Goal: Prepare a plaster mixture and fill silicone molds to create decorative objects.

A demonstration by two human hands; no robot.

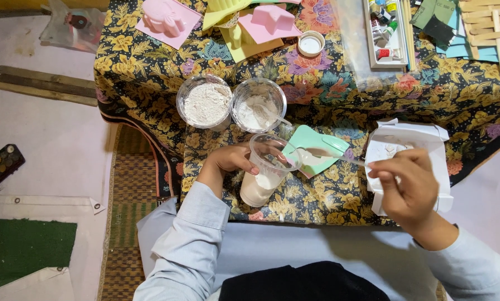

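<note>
Your left hand (227,161) was wrapped around the clear plastic cup (264,170), fingers curled on its far side and thumb on the near wall, and you held it tipped so that its open mouth leaned away from you toward the mint-green mould (317,147); that tilt looked meant to bring the contents within reach of the spoon. The cup stood near the front edge of the floral cloth (317,100) covering the low table, just in front of the two round tubs. Its lower part was filled with a thick, off-white mixture, smooth and pale, while the upper wall stayed see-through with a faint smear. Your right hand (406,187), to the right of the cup, pinched the handle of a thin plastic spoon (322,153), fingers closed narrowly on it, the bowl of the spoon reaching back toward the cup's rim over the green mould. That hand hovered above a white paper box (423,139) lying open to the right of the cup. Behind the cup, the left tub (204,102) held dry white powder heaped nearly to the brim, and the right tub (258,105) held less powder, with another spoon resting in it. Farther behind the cup lay pink moulds (166,19) and a tray of small paint bottles (385,33).
</note>
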